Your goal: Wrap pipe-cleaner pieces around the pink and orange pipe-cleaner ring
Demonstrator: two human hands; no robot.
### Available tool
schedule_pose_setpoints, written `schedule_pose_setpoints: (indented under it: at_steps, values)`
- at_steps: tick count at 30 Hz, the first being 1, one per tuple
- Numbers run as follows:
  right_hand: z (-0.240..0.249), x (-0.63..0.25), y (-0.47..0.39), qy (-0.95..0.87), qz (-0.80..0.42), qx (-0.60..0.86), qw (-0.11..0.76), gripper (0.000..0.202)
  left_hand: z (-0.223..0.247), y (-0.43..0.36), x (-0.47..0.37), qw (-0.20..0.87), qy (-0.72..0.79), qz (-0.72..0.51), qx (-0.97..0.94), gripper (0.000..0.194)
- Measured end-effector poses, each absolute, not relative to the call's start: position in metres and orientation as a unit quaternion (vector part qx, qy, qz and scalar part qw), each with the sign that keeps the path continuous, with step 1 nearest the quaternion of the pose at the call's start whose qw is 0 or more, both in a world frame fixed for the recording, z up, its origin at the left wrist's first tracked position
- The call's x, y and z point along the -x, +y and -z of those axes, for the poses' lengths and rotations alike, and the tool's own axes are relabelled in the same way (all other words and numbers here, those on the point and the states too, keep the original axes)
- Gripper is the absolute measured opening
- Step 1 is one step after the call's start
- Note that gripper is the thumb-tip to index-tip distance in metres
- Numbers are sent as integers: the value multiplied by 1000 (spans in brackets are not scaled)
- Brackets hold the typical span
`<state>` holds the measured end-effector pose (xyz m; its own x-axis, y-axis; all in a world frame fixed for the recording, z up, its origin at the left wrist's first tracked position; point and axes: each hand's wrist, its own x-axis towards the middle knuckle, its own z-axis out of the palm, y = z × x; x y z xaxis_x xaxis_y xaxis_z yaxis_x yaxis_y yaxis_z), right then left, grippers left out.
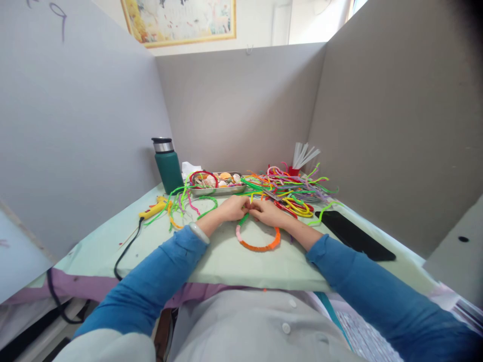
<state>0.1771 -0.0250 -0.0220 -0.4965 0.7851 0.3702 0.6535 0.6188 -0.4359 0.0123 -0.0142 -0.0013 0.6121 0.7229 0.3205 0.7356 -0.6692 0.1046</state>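
Note:
A ring (260,248) wrapped in orange, pink and green lies on the pale table cover, its far side reaching up to my fingers. My left hand (234,208) is closed at the ring's green part, fingertips pinched together. Right beside it, my right hand (266,211) is closed too, its fingertips meeting those of the left. Whatever small piece sits between the fingertips is too hidden to make out. Just beyond my hands are scissors with red handles (286,208), partly covered by my right hand, and a loop of yellow pipe cleaners (298,206).
Behind lie a metal tray (226,190) of shells, a heap of colourful pipe cleaners (287,181) and white sticks (303,155) in a red holder. At left stand a green bottle (168,168) and a yellow glue gun (154,208) with a black cord. A black phone-like slab (354,235) lies right.

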Motion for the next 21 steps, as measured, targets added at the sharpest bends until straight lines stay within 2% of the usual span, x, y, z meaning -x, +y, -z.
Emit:
schedule_pose_setpoints:
  at_steps: [7,21]
  values:
    - [23,-177,-24,-847,-145,422,288,13,-3,-19,-14,-6,-429,169,887,19]
    - [23,-178,-23,-839,-177,423,292,18,1,-14,-13,9,-405,190,894,19]
